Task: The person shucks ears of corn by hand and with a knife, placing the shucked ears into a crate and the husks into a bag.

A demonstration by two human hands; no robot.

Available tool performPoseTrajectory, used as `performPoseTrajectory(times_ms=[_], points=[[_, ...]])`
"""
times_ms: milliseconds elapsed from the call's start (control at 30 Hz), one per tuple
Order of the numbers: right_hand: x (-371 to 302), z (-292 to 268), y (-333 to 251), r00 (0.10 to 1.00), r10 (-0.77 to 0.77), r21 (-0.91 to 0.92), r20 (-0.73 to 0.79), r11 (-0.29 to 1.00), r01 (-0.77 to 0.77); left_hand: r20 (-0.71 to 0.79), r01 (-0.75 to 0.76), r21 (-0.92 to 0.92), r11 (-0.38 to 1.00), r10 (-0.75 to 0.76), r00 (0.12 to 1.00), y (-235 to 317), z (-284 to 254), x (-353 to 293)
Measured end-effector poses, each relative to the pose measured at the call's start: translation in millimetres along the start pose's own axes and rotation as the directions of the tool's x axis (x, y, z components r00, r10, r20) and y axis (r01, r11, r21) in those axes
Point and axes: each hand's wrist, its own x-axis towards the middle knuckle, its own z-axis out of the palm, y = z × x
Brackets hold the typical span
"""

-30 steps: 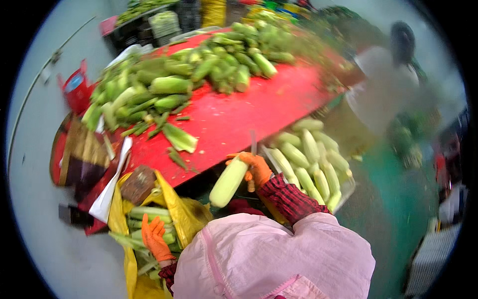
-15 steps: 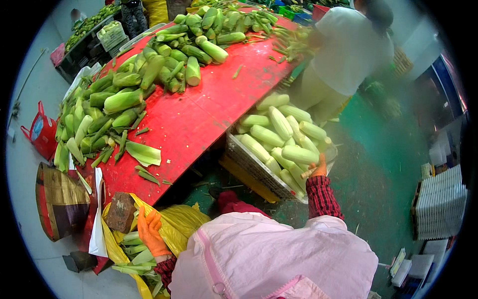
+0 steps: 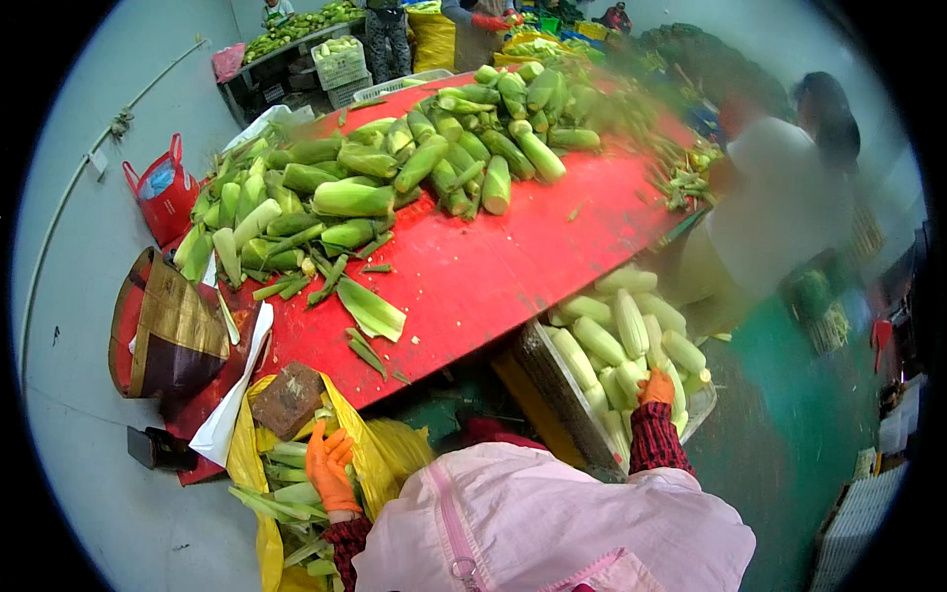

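Note:
My left hand (image 3: pixel 330 466), in an orange glove, is held palm up with fingers apart and nothing in it. Below it, a yellow bag (image 3: pixel 390 459) gapes around stripped green corn husks (image 3: pixel 286 503). A reddish brick (image 3: pixel 288 400) weighs on the bag's rim at the table edge. Over at the right, my gloved right hand (image 3: pixel 656 388) reaches into a crate (image 3: pixel 564 400) heaped with pale peeled corn. Its fingers are closed at an ear of corn (image 3: pixel 677 397) on the near side of the heap; the grip is partly hidden.
A red table (image 3: pixel 493 266) carries a big pile of unpeeled corn (image 3: pixel 355 197) and loose husk scraps. Across the table's right end stands a blurred person (image 3: pixel 769 207). A gold-and-brown basket (image 3: pixel 182 331) and a red bag (image 3: pixel 166 192) stand on the left.
The view has swung, so the table and crate appear farther right and lower. My right hand has shifted against the corn in the crate. My left hand stays open by the yellow bag.

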Motion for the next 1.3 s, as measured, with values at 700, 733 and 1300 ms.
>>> performPoseTrajectory(times_ms=[700, 733, 1300], points=[[74, 479, -270, 0.562, -0.513, -0.246, 0.649, 0.557, 0.793, -0.358, -0.123, 0.091, 0.988, 0.148, 0.922, 15, 22, 6], [59, 474, -278, 0.594, -0.469, -0.23, 0.653, 0.625, 0.746, -0.377, -0.118, 0.089, 0.989, 0.143, 0.915, 15, 25, 3], [-237, 306, -190, 0.056, -0.2, 0.198, 0.978, 0.979, 0.04, 0.043, -0.212, -0.016, 0.977, 0.212, 0.976, 58, 126, 69]])
